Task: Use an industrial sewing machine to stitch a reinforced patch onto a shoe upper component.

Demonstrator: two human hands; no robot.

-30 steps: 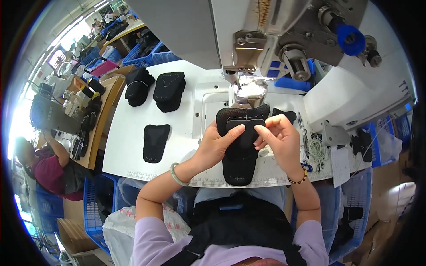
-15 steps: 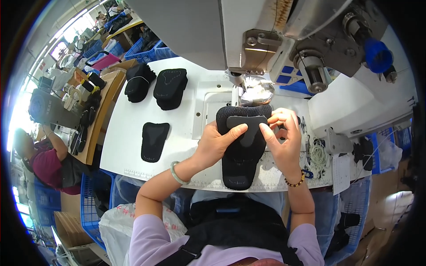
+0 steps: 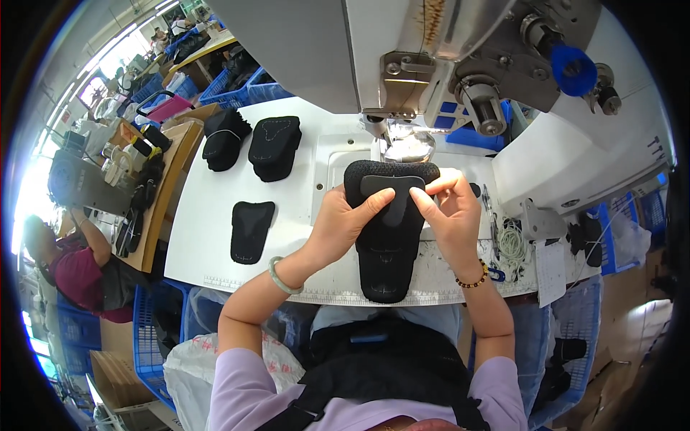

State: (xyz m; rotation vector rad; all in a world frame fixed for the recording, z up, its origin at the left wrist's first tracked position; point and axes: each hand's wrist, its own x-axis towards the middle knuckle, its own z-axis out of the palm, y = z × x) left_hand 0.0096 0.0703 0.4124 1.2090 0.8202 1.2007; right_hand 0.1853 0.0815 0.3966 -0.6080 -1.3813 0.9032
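A black padded fabric piece (image 3: 388,248), wide at the top and narrower below, is between my two hands just in front of the sewing machine's needle area (image 3: 392,136). On its upper face lies a smooth dark grey T-shaped patch (image 3: 392,188). My left hand (image 3: 341,224) grips the piece's left side, its thumb pressed on the patch. From the other side my right hand (image 3: 454,215) pinches the patch's upper right edge with thumb and fingers. Another black piece (image 3: 387,287) sticks out below, near the table's front edge. Fingers under the fabric are hidden.
To the left lie a single black piece (image 3: 252,231), a stack of stitched black pieces (image 3: 274,147) and a tied black bundle (image 3: 224,140). Thread (image 3: 512,244) and small tools lie right. Blue baskets (image 3: 154,337) flank the white table (image 3: 198,244). A co-worker (image 3: 75,269) sits far left.
The view has shifted slightly. My right fingers have drawn in closer to the patch's upper right edge; my left thumb stays on the patch.
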